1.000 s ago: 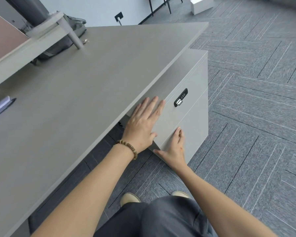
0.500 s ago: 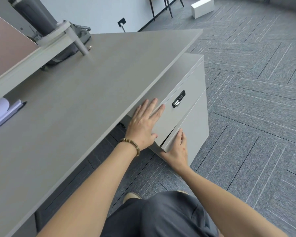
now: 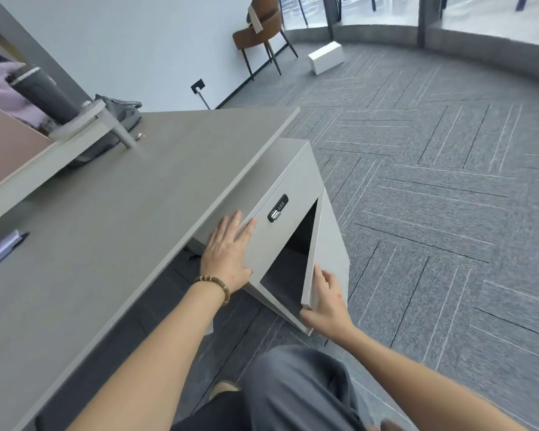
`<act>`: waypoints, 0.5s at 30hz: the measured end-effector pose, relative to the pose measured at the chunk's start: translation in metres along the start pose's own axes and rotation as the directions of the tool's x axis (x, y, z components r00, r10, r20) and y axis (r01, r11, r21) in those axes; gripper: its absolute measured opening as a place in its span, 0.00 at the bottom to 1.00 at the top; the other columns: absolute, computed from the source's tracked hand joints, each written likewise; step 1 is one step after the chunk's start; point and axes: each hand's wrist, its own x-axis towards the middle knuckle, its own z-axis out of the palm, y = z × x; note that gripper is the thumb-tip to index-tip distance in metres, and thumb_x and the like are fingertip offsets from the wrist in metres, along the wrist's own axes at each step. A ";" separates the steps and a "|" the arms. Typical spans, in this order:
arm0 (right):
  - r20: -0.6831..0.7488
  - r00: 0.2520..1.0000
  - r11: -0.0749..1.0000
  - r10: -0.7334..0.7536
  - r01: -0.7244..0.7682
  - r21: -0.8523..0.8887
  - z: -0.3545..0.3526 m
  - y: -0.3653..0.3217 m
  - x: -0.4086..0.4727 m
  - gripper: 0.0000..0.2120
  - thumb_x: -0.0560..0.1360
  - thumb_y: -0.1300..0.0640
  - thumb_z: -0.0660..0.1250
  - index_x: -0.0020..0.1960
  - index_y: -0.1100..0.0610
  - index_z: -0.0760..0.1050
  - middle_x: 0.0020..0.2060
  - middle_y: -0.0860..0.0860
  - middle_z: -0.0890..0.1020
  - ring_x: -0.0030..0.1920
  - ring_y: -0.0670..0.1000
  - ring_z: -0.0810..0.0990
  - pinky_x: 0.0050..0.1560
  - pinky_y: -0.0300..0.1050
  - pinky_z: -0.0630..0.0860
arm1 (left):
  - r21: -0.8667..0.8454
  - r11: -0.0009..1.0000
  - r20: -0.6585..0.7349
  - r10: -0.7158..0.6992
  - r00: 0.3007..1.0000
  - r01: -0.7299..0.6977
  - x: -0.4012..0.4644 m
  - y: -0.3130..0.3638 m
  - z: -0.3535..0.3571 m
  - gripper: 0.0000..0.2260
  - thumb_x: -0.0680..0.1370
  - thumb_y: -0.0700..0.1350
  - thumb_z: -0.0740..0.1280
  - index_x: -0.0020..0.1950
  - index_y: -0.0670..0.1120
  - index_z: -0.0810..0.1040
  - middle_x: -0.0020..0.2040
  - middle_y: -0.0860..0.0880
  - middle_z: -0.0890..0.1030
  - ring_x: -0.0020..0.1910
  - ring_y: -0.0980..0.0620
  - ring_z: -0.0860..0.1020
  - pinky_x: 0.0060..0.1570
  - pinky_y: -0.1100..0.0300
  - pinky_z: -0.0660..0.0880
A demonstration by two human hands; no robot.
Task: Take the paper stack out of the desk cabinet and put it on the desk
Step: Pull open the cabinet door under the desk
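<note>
A light grey desk cabinet (image 3: pixel 296 169) stands under the right end of the grey desk (image 3: pixel 112 231). Its upper front carries a black combination lock (image 3: pixel 277 208). My left hand (image 3: pixel 229 253) lies flat with fingers spread on that upper front, left of the lock. The lower cabinet door (image 3: pixel 329 253) hangs partly swung out to the right, and my right hand (image 3: pixel 325 303) grips its free edge near the bottom corner. The opening behind it is dark, and no paper stack shows inside.
On the desk's far left lie white papers with a pen (image 3: pixel 0 247). A raised shelf (image 3: pixel 47 150) holds a dark tumbler (image 3: pixel 42 94), with a grey bag (image 3: pixel 119 116) behind. A brown chair (image 3: pixel 262 32) and a white box (image 3: pixel 325 57) stand on the grey carpet.
The lower door has swung from nearly closed to well ajar, pulled by my right hand. My left hand stays flat on the upper front. The camera has tilted up.
</note>
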 end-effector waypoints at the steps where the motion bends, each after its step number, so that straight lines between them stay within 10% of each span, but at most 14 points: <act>1: -0.011 1.000 1.000 -0.002 0.002 0.010 -0.006 0.004 -0.004 0.49 0.65 0.56 0.71 0.80 0.53 0.49 0.68 0.55 0.64 0.69 0.56 0.66 0.68 0.45 0.66 | 0.006 1.000 0.010 -0.012 1.000 0.012 -0.001 0.003 -0.001 0.48 0.72 0.50 0.75 0.81 0.57 0.44 0.83 0.51 0.42 0.81 0.46 0.43 0.80 0.52 0.46; 11: -0.024 0.999 0.996 -0.022 0.024 0.085 -0.089 0.048 -0.023 0.41 0.61 0.59 0.69 0.74 0.50 0.68 0.55 0.50 0.74 0.59 0.50 0.77 0.59 0.51 0.79 | 0.073 0.994 0.078 -0.092 0.993 0.087 -0.004 0.021 -0.011 0.50 0.71 0.52 0.75 0.81 0.56 0.42 0.82 0.47 0.40 0.81 0.43 0.42 0.80 0.48 0.48; 15: -0.050 0.999 0.992 0.023 -0.016 0.122 -0.128 0.061 -0.026 0.35 0.65 0.67 0.68 0.72 0.54 0.71 0.55 0.51 0.77 0.58 0.50 0.79 0.51 0.37 0.79 | 0.081 0.988 0.089 -0.139 0.986 0.132 -0.005 0.032 -0.012 0.52 0.69 0.54 0.75 0.81 0.57 0.41 0.82 0.46 0.39 0.81 0.41 0.42 0.79 0.47 0.49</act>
